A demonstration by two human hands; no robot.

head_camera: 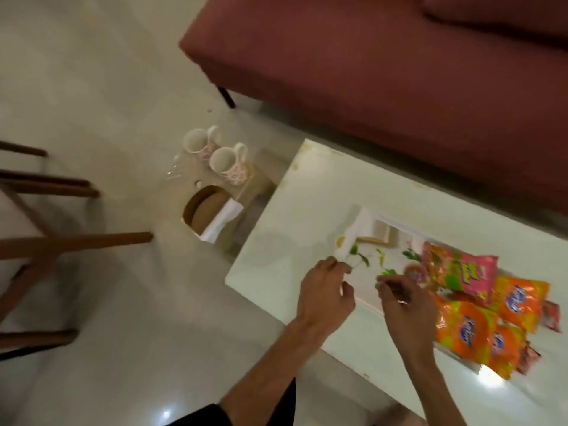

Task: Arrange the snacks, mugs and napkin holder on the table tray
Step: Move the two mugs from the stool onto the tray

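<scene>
1. both bare forearms reach in from the near edge, slanting up toward the far side.
2. the left hand (325, 290) is held back-up, its fingers curled loosely inward with the tips close together; motion blur hides whether they pinch anything.
3. the right hand (399, 299) sits just to its right, apart from it, wrist bent and fingers curled downward, also blurred.

Pale mugs with pink floral print (229, 162); brown cardboard-coloured napkin holder with white napkins (212, 215); white rectangular tray with green leaf pattern (368, 265); pink-and-green snack packet (455, 272); orange-and-yellow snack packets with blue logos (479, 330); glossy white table (307, 195); maroon sofa (384, 72)
</scene>
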